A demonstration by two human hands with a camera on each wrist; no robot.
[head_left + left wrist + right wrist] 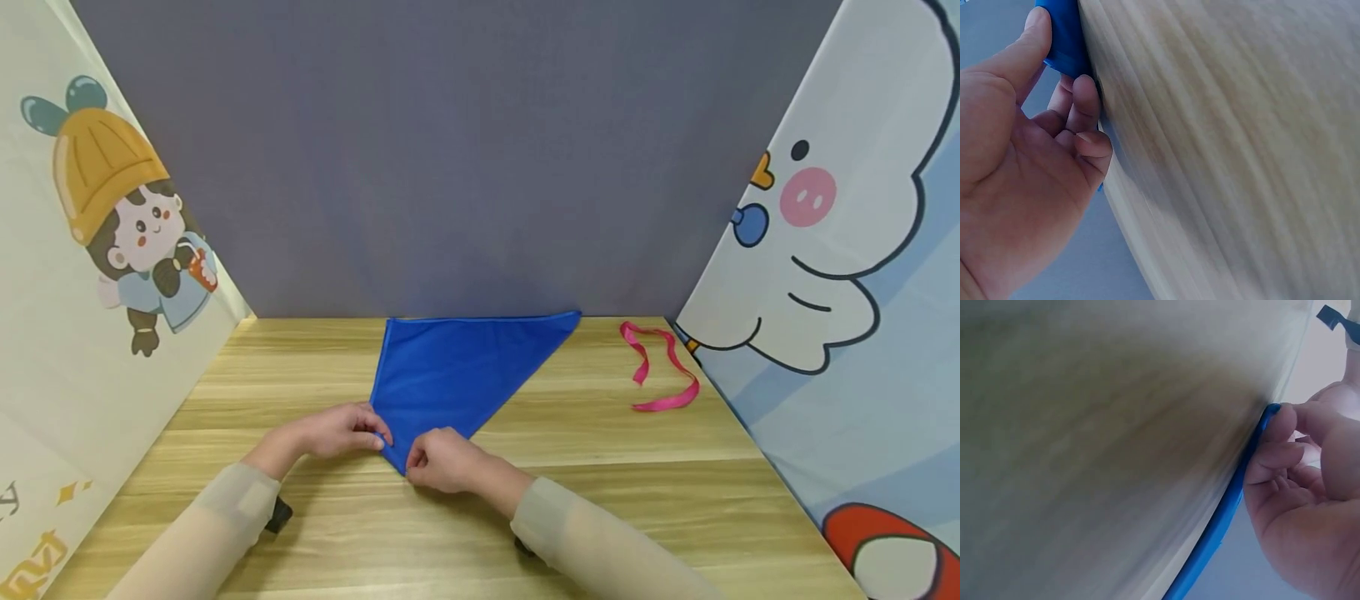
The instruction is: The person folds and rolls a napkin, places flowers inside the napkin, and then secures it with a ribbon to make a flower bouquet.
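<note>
A blue cloth (457, 367) lies on the wooden table, folded along a slanting right edge, its pointed near corner toward the person. At its lower left edge, the left hand (348, 429) pinches the cloth. The left wrist view shows that thumb on the blue fabric (1067, 37), fingers curled beside it. The right hand (446, 461) pinches the near corner between thumb and curled index finger. In the right wrist view the cloth's edge (1210, 534) runs along the tabletop up to the fingertips of the right hand (1304, 487).
A pink ribbon (678, 367) lies loosely curved on the table (600, 467), right of the cloth. A grey panel (480, 158) stands along the table's back edge. Printed cartoon panels flank it, a child (150, 217) on the left and a white bird (847, 208) on the right.
</note>
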